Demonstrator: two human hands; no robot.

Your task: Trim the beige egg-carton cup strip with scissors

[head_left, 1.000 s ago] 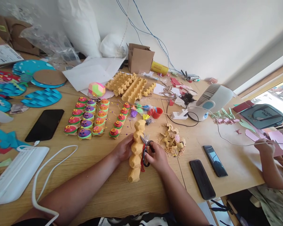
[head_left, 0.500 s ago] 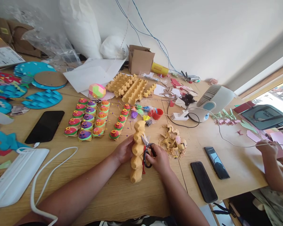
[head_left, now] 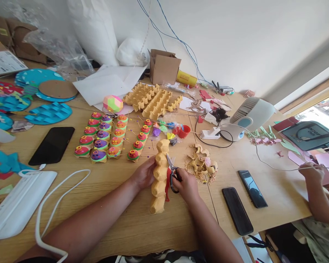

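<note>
My left hand (head_left: 144, 173) grips the left side of a long yellow egg-carton strip (head_left: 159, 174) that lies on the wooden table (head_left: 120, 219). My right hand (head_left: 185, 185) is closed round the handles of small scissors (head_left: 172, 171), whose blades point up along the strip's right edge. A pile of carton scraps (head_left: 200, 163) lies just right of the scissors. Rows of painted carton cups (head_left: 106, 137) stand to the upper left of the strip.
Two phones (head_left: 237, 210) lie at the right, another phone (head_left: 52, 145) at the left. Egg trays (head_left: 150, 100), a cardboard box (head_left: 163, 67), a small fan (head_left: 249, 115) and blue paper discs (head_left: 48, 113) crowd the back. Another person's hand (head_left: 309, 171) holds a thin stick at the far right.
The scissors' blades have closed a little against the carton strip's edge. Both hands stay in nearly the same place.
</note>
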